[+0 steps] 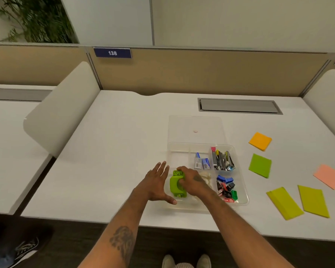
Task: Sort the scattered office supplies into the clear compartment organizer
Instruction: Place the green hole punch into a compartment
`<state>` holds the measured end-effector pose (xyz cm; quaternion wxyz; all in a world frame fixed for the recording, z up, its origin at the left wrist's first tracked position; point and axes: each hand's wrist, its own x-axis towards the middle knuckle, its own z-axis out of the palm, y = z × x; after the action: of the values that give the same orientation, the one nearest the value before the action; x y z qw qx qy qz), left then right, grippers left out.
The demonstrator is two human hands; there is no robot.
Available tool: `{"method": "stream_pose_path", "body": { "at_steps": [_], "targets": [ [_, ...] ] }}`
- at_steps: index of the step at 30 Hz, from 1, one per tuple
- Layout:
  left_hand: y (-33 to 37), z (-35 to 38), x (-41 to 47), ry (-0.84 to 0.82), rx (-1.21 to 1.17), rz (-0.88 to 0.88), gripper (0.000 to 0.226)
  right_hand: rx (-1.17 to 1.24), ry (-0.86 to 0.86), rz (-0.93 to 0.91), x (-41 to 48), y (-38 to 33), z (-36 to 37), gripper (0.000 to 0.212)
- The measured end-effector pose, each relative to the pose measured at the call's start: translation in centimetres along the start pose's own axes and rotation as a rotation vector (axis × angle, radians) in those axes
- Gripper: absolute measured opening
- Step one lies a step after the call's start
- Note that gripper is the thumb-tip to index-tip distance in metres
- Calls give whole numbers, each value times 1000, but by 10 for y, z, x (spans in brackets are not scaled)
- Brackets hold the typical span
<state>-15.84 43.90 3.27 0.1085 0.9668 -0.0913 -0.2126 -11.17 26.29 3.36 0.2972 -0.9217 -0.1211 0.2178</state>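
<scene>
Single view, from the head, wide-angle. Looks forward and down across the desk [124, 132] toward the partition [201, 70] at the back. Stands close at the near edge: takes in both forearms [124, 219] from the bottom edge up, with the left hand [157, 182] and the right hand [191, 180], on a green tool [173, 183], just below centre at the organizer [179, 159]. Reaches down to shoes [167, 261] and floor [85, 238], up to wall panels [240, 20] and a plant [37, 18]. Bows straight edges near the borders.

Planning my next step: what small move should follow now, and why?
Probably release the green tool: the right hand grips it low in the organizer, near-left compartment; the left hand lies open beside it; sticky notes lie on the desk.
</scene>
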Motion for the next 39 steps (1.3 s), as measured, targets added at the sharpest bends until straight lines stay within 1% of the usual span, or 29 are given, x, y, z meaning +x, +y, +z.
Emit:
{"method": "stream_pose_path", "body": {
  "at_steps": [6, 11, 13, 15, 18, 20, 23, 26, 29, 33, 36, 39],
  "targets": [
    [-1, 1, 3, -2, 14, 7, 141, -165, 33, 29, 3, -4, 5, 33],
    [-3, 4, 4, 1, -8, 1, 141, -345, 54, 2, 5, -9, 11, 25],
    [-4, 6, 5, 0, -13, -2, 141, -344, 68, 6, 6, -10, 9, 24],
    [-4, 6, 6, 3, -20, -1, 141, -291, 126, -8, 6, -8, 5, 24],
    [-1, 3, 9, 29, -45, 8, 138, -242, 286, -158, 6, 1, -3, 30],
    [2, 0, 11, 83, -55, 9, 130, -296, 344, -200, 5, 9, -10, 41],
    [6, -5, 13, 185, -20, 19, 115, -456, 314, -126, 3, 22, -20, 61],
    [13, -9, 16, 280, 64, 55, 109, -525, 342, -42, -4, 36, -30, 76],
    [19, -12, 21, 334, 78, 73, 108, -542, 394, 32, -18, 45, -40, 76],
    [34, -11, 33, 339, 77, 80, 110, -556, 477, 116, -39, 56, -55, 75],
    [54, -9, 42, 341, 62, 112, 111, -563, 504, 148, -52, 73, -68, 71],
    [78, -7, 53, 347, 38, 155, 111, -526, 500, 175, -63, 95, -80, 76]
  ]
}}
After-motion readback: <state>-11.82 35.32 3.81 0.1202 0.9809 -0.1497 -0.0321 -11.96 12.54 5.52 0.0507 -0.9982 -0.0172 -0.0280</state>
